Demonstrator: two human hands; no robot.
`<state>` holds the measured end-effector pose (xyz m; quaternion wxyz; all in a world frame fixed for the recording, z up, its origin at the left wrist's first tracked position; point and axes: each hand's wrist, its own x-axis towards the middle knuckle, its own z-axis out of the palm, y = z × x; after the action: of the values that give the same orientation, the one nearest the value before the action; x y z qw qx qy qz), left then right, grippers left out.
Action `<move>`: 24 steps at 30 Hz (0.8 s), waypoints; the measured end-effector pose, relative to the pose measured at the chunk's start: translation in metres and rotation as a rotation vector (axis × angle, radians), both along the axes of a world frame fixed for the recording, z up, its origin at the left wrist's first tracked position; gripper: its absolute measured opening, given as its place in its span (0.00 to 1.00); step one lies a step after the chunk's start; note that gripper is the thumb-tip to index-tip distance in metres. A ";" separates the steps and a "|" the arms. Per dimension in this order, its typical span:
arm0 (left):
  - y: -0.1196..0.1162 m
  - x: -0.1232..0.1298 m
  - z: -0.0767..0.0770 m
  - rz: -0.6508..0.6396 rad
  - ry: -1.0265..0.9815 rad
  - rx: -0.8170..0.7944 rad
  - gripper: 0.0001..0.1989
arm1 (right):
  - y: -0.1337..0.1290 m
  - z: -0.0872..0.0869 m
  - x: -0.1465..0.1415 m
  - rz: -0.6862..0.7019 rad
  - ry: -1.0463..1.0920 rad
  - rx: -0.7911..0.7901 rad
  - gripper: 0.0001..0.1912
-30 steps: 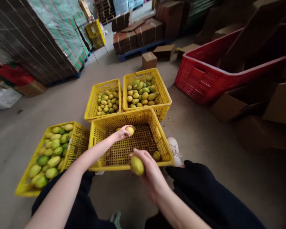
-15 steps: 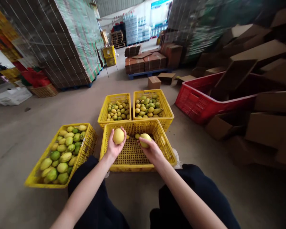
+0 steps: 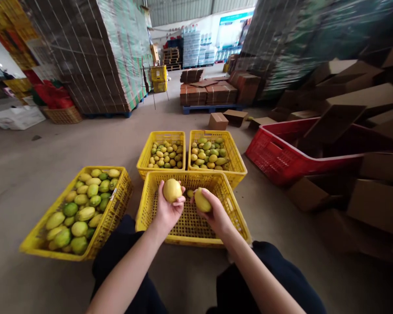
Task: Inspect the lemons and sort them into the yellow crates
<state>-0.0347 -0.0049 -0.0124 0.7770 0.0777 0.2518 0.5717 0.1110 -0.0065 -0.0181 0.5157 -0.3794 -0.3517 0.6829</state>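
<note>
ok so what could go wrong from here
The fruit in the left hand sits high in the fingers, so it might roll out. Both hands are over the middle crate, so a dropped fruit could bruise on its hard slatted bottom. The left crate is heaped fairly full, so a bump may spill some.

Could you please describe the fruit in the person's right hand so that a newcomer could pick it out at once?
Find the large yellow crate below the two outstretched forearms. Over it, look to the right hand. The fruit in its grasp looks longer and more oval than the rounder fruit in the left hand.
</note>
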 end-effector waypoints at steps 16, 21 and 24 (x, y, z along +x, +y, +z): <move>-0.009 -0.011 0.007 0.116 0.994 0.641 0.24 | 0.003 0.002 0.003 -0.220 -0.166 0.227 0.28; -0.007 -0.009 0.006 0.124 0.939 0.577 0.24 | 0.006 -0.001 -0.002 -0.150 0.072 0.074 0.27; -0.007 -0.009 0.006 0.108 0.906 0.559 0.25 | 0.008 0.001 -0.003 -0.158 0.084 0.060 0.27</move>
<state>-0.0434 -0.0116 -0.0063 0.5095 0.5077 0.4037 0.5654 0.1084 0.0016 -0.0176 0.5935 -0.3612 -0.3192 0.6445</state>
